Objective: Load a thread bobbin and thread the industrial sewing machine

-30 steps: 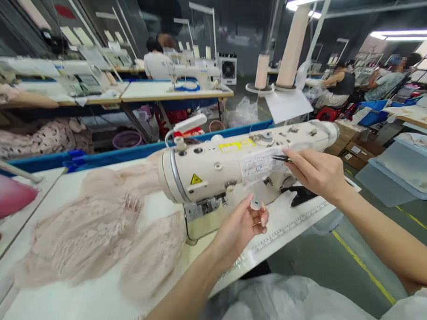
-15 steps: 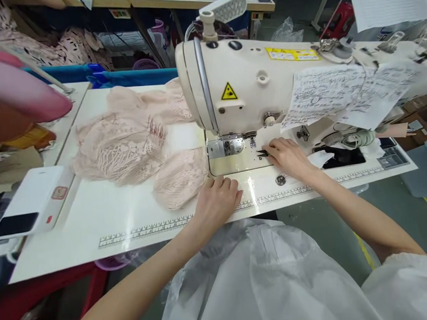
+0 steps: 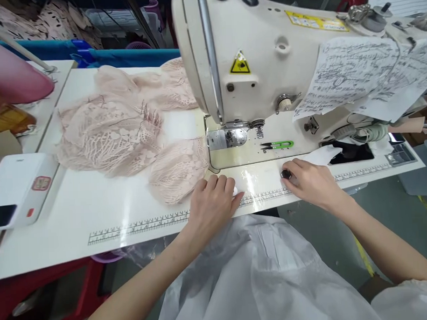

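My right hand [image 3: 308, 182] is closed at the fingertips on a small, dark, round metal bobbin [image 3: 286, 174], just above the front of the sewing table. Behind it, green-handled thread snips [image 3: 278, 145] lie on the machine bed, blades pointing left. My left hand [image 3: 212, 199] rests at the table's front edge with its fingers curled down. A bit of something white [image 3: 234, 191] shows between those fingers and the thumb; its kind is hidden. Pale pink lace fabric [image 3: 179, 168] lies just left of this hand.
The sewing machine [image 3: 245, 61] stands over the bed, handwritten papers [image 3: 347, 76] hanging on its arm. More lace [image 3: 111, 135] is heaped on the left. A white box-like device [image 3: 21, 190] sits at the far left. A printed ruler [image 3: 142, 226] runs along the front edge.
My right hand has let go of the snips, moved toward the front edge and picked up the bobbin from the table. My left hand stays nearly in place. The view has shifted closer.
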The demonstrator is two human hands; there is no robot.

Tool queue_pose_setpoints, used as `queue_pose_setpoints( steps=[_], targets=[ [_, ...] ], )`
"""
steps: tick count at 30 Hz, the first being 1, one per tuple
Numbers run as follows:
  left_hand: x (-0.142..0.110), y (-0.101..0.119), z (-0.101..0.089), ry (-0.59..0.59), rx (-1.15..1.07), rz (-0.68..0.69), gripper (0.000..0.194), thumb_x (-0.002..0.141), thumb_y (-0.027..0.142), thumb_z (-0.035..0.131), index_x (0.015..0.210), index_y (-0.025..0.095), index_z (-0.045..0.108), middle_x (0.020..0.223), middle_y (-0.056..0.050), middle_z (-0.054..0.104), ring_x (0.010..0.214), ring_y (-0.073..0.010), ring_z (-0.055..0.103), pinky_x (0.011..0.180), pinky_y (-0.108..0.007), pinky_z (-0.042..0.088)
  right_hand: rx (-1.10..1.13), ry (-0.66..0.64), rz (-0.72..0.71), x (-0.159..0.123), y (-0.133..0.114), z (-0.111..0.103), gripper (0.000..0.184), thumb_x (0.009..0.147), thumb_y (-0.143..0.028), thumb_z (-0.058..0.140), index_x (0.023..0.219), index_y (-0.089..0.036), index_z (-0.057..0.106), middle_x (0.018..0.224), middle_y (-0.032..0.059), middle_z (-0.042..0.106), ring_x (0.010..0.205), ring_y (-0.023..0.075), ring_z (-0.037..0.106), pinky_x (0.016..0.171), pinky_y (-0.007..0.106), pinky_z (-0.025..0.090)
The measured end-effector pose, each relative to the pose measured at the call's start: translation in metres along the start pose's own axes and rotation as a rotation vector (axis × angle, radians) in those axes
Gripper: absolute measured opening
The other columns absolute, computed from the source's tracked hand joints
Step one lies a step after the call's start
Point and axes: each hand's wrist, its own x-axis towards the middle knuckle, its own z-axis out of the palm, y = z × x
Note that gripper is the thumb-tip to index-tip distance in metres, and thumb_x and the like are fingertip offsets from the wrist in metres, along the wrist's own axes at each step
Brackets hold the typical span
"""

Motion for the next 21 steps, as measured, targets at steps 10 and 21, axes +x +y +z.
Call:
queue_pose_setpoints(
  steps=[10, 21],
  targets=[
    [-0.034, -0.001, 0.003, 0.238, -0.242, -0.147, 0.027, 0.088, 0.045, 0.063, 0.093, 0.019, 0.056, 0.08, -0.006, 0.066, 0.078, -0.0228, 0.06, 0.07, -0.035, 0.043, 0.624, 0.275, 0.149, 0.001, 0.019, 0.003, 0.013, 0.082, -0.028, 0.061, 0.094, -0.023, 0.06, 0.081, 0.0007, 0.066, 0.064, 0.0146, 0.062, 0.056, 0.026, 0.051],
    [-0.054, -0.006, -0.001, 0.311, -0.304, -0.173, 0.022, 0.086, 0.031, 0.068, 0.094, 0.018, 0.052, 0.074, -0.003, 0.065, 0.072, -0.0208, 0.061, 0.066, -0.033, 0.043, 0.134, 0.212, -0.404, 0.028, -0.109, 0.007, 0.012, 0.087, -0.021, 0.048, 0.086, -0.017, 0.059, 0.081, 0.0029, 0.064, 0.071, 0.0154, 0.055, 0.055, 0.029, 0.032]
  ],
)
